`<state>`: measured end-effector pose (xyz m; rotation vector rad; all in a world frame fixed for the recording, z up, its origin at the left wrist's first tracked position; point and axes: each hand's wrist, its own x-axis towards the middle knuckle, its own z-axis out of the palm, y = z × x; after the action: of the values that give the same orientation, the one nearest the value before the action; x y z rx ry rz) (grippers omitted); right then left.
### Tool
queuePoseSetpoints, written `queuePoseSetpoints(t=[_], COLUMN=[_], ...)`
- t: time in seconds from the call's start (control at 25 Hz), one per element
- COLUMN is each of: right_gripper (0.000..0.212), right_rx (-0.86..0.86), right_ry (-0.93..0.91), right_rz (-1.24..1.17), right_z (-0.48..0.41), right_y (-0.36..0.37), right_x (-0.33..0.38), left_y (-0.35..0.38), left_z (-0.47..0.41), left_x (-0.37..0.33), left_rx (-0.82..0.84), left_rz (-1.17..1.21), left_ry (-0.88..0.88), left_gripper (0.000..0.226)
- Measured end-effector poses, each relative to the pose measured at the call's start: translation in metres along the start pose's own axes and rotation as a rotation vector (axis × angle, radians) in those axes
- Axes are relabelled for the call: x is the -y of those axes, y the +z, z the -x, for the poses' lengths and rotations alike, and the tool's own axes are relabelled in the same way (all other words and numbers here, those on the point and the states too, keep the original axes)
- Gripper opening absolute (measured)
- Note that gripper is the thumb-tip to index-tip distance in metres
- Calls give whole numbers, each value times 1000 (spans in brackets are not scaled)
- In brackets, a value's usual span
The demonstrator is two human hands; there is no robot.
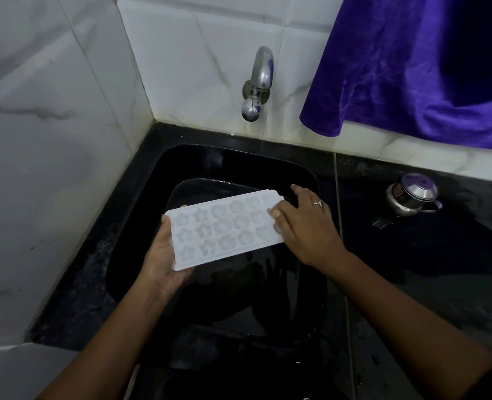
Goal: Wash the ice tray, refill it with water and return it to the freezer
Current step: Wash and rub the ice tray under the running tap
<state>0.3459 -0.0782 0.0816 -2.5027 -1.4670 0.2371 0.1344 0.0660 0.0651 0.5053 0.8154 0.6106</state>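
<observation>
A white ice tray (224, 228) with star and flower shaped cells is held over the black sink (141, 215), cells facing up and tilted slightly. My left hand (161, 261) grips its near left end from below. My right hand (302, 226), wearing a ring, rests on the tray's right end with the thumb on the cells. A chrome tap (257, 82) sticks out of the tiled wall above the sink; no water is seen running from it.
A dark basin or pan (198, 186) lies inside the sink under the tray. A small steel lidded pot (412, 194) stands on the wet black counter at right. A purple cloth (412, 67) hangs over the wall at upper right. White marble tiles enclose the corner.
</observation>
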Motion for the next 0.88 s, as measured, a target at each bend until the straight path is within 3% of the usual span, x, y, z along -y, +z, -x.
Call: queuePoseSetpoints(t=[0.4,0.56,0.68,0.88], right_gripper=[48,42,48,40], right_rx=[34,34,82,183], right_ry=[-34,56,12,109], right_rz=[-3,-21,-4,-135], right_z=[1,-1,1,-8], right_y=[5,6,12,7], right_x=[32,43,50,61], left_y=[-15,-27,-33,-44], left_z=[-5,-14,-15,-17], left_x=[-38,-47,-51,-57], left_rx=[69,66,77,111], left_rz=[-4,-13,-1,-34], left_ry=[-52,-49,-72,-78], left_gripper=[61,59,61,64])
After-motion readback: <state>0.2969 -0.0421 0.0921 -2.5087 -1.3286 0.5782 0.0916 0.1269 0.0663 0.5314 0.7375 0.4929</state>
